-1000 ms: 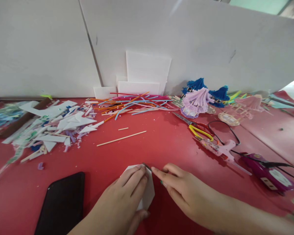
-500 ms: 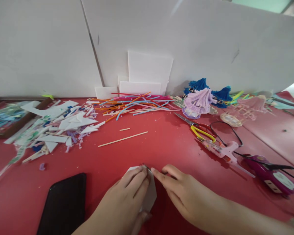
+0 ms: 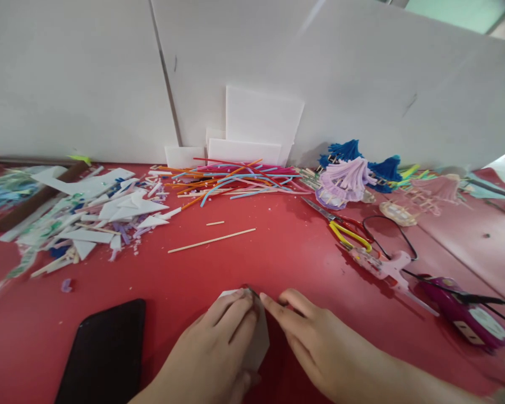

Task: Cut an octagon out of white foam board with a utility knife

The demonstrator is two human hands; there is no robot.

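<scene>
Near the front edge of the view, my left hand (image 3: 219, 336) presses down on and grips a white piece of foam board (image 3: 258, 342) with angled corners; the hand covers much of it. My right hand (image 3: 315, 336) is just right of the board, fingers curled together and the index fingertip at the board's upper right edge. A small dark thing (image 3: 252, 291) shows at that edge between the two hands, too small to name. What the right fingers hold, if anything, is hidden. Beyond the hands lie a long thin wooden stick (image 3: 212, 240) and a short one (image 3: 215, 223).
A black phone (image 3: 103, 350) lies at left, before a heap of white scraps (image 3: 126, 207). Pipe cleaners (image 3: 235, 182) lie in front of leaning white boards (image 3: 263, 120). At right are scissors (image 3: 336, 224), a pink glue gun (image 3: 382, 266), a purple power strip (image 3: 467, 314) and small pipe-cleaner models (image 3: 347, 179).
The view has shifted slightly. Both hands keep nearly the same pose at the board, with the right index fingertip still by its edge.
</scene>
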